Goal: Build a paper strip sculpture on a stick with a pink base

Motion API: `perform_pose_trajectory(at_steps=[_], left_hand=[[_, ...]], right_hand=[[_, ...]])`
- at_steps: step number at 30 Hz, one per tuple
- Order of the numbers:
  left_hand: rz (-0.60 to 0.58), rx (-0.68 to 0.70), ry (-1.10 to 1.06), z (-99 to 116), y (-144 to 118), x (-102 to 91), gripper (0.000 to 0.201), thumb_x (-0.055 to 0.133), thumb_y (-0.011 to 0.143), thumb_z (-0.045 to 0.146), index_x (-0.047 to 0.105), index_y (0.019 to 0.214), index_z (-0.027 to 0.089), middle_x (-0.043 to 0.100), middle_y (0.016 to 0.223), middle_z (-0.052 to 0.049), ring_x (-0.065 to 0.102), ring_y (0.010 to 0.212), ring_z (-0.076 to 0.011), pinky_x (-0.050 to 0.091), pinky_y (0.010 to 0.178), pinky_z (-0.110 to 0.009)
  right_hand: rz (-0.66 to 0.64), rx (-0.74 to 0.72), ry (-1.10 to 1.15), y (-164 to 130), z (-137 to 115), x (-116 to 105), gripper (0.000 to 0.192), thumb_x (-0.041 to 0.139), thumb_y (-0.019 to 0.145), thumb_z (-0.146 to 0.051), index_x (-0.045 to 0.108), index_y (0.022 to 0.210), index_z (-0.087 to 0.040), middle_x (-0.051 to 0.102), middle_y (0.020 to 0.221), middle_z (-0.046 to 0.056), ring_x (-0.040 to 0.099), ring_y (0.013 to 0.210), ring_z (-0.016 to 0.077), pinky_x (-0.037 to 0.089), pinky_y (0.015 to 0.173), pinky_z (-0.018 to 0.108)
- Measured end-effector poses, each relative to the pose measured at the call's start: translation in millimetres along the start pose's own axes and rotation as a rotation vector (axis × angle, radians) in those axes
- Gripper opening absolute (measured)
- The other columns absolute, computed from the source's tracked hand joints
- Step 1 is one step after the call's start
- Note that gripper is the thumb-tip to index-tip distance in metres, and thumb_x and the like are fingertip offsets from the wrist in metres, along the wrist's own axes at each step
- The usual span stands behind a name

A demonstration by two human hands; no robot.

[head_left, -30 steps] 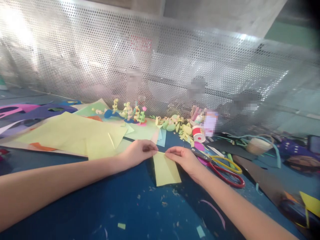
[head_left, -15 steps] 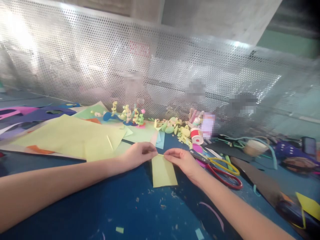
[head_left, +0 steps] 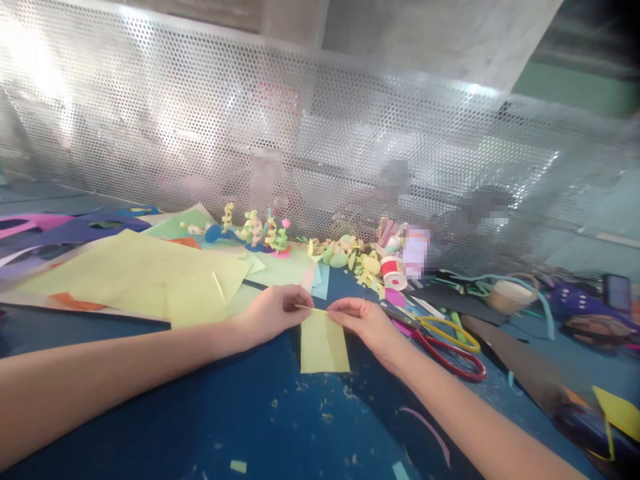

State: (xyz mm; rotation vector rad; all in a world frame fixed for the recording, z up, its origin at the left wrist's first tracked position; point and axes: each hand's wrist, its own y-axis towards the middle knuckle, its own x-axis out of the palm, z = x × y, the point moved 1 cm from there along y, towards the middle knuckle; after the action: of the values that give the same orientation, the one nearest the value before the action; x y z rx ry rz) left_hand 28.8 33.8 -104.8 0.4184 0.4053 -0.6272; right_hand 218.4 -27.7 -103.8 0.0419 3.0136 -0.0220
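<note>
Pinching the yellow paper (head_left: 324,343), still, both hands.

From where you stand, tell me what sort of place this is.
Likely a paper-craft workbench: loose yellow paper sheets, red-and-yellow-handled scissors and small curled-paper figures lie on a scrap-strewn blue tabletop.

Both hands, left hand (head_left: 273,312) and right hand (head_left: 363,321), pinched the top edge of a yellow paper slip (head_left: 324,341) on the blue counter (head_left: 280,420), red-handled scissors (head_left: 440,337) just right, yellow sheets (head_left: 145,277) left.
</note>
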Motion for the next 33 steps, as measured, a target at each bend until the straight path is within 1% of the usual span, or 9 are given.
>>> perform_pose_trajectory(at_steps=[5, 12, 19, 23, 28, 33], left_hand=[[-0.023, -0.035, 0.023, -1.1, 1.7, -0.2, 0.021, 0.054, 0.079, 0.038, 0.061, 0.087, 0.019, 0.067, 0.084, -0.002, 0.064, 0.079, -0.0171, 0.049, 0.075, -0.027], [-0.020, 0.000, 0.000, -0.3, 0.8, -0.3, 0.016, 0.055, 0.079, 0.030, 0.062, 0.084, 0.017, 0.066, 0.082, -0.003, 0.063, 0.078, -0.0162, 0.049, 0.076, -0.027], [-0.009, 0.020, -0.031, 1.7, -1.6, 0.2, 0.012, 0.056, 0.078, 0.028, 0.060, 0.082, 0.017, 0.066, 0.084, -0.003, 0.064, 0.080, -0.0158, 0.049, 0.078, -0.027], [0.002, -0.003, 0.007, 2.3, -1.6, 0.0, 0.015, 0.056, 0.078, 0.030, 0.061, 0.084, 0.018, 0.067, 0.085, -0.003, 0.064, 0.080, -0.0166, 0.049, 0.077, -0.027], [-0.026, -0.037, 0.045, 3.2, -0.8, -0.9, 0.022, 0.051, 0.081, 0.036, 0.063, 0.086, 0.019, 0.068, 0.083, -0.002, 0.064, 0.078, -0.0171, 0.049, 0.073, -0.027], [-0.002, -0.009, 0.010, 1.7, -1.1, -0.5, 0.017, 0.055, 0.079, 0.031, 0.063, 0.086, 0.018, 0.067, 0.083, -0.003, 0.064, 0.079, -0.0164, 0.049, 0.076, -0.027]], right_hand=[[0.010, -0.010, -0.013, -0.9, -0.5, 0.7, 0.027, 0.076, 0.061, -0.038, 0.069, 0.079, -0.019, 0.071, 0.078, 0.002, 0.063, 0.080, 0.0183, 0.044, 0.083, 0.033], [0.008, 0.000, -0.023, -1.0, -2.2, 0.4, 0.027, 0.077, 0.060, -0.036, 0.069, 0.079, -0.019, 0.071, 0.080, 0.002, 0.064, 0.081, 0.0180, 0.044, 0.084, 0.032], [-0.030, 0.045, 0.009, 0.2, -1.1, -0.2, 0.028, 0.079, 0.057, -0.036, 0.069, 0.077, -0.019, 0.071, 0.074, 0.001, 0.064, 0.073, 0.0167, 0.047, 0.079, 0.033], [-0.026, 0.035, 0.012, 0.1, -0.6, 0.2, 0.027, 0.079, 0.057, -0.037, 0.069, 0.075, -0.019, 0.070, 0.074, 0.000, 0.064, 0.074, 0.0167, 0.047, 0.080, 0.032], [-0.010, 0.009, 0.000, 0.0, -1.4, 0.0, 0.026, 0.078, 0.058, -0.036, 0.070, 0.077, -0.020, 0.071, 0.078, 0.001, 0.063, 0.078, 0.0170, 0.045, 0.083, 0.031], [-0.018, 0.013, 0.006, 0.3, -1.6, -0.6, 0.027, 0.078, 0.058, -0.038, 0.070, 0.077, -0.020, 0.071, 0.079, 0.001, 0.063, 0.078, 0.0171, 0.046, 0.081, 0.032]])
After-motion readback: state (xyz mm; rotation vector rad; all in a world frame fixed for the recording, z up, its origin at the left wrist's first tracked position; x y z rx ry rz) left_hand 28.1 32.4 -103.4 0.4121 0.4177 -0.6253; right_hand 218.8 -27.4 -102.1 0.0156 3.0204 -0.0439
